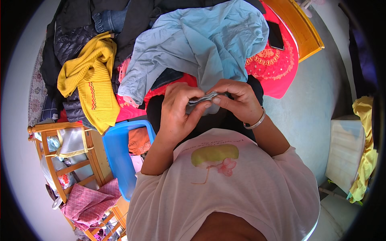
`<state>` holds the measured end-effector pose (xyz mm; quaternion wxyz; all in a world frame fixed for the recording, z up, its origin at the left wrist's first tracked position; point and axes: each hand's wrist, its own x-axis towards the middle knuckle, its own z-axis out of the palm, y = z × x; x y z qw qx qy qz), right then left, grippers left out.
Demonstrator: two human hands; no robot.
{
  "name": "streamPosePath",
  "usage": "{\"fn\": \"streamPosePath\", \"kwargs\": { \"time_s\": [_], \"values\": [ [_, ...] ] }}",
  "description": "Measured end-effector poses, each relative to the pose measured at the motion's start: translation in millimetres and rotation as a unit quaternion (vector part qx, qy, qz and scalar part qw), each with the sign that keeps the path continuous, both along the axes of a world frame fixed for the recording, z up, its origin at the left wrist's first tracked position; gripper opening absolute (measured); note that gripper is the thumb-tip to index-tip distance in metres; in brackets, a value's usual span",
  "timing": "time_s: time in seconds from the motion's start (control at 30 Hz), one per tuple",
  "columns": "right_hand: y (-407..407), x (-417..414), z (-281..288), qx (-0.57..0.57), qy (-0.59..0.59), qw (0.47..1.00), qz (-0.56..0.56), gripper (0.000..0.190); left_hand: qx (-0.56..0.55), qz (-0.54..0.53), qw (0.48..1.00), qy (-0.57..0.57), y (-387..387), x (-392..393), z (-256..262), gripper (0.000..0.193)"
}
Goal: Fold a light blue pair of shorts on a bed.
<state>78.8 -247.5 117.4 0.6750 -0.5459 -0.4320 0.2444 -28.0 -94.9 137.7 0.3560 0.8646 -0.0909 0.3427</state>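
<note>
A pale blue cloth garment (193, 45) lies crumpled before me, and part of it hangs down over my lap. My left hand (178, 110) pinches a folded edge of it between thumb and fingers. Close beside, my right hand (238, 98), with a silver bangle (256, 120) at the wrist, grips the same edge. Several layers show at the pinched fold (202, 98). Whether this is a hem, cuff or collar I cannot tell. Under the garment are a red patterned cover (271, 67) and a piece of dark denim (166, 77).
A yellow knitted garment (96, 78) and a dark quilted jacket (71, 42) lie at left. Below them stands a blue plastic tub (116, 162) with clothes inside, beside a wooden rack (74, 167). A black phone (275, 34) rests on the red cover near a wooden board (301, 27).
</note>
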Motion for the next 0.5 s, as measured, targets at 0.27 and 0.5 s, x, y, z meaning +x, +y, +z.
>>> {"fn": "streamPosePath", "kwargs": {
  "time_s": [0.27, 0.5],
  "values": [
    [-7, 6, 2, 0.022, 0.033, 0.998, -0.038, 0.013, -0.167, 0.036, 0.972, 0.161, 4, -13, -1, 0.05],
    [-9, 7, 3, 0.011, 0.055, 0.997, -0.053, 0.015, -0.126, -0.034, 0.991, 0.041, 8, -11, -3, 0.044]
  ]
}}
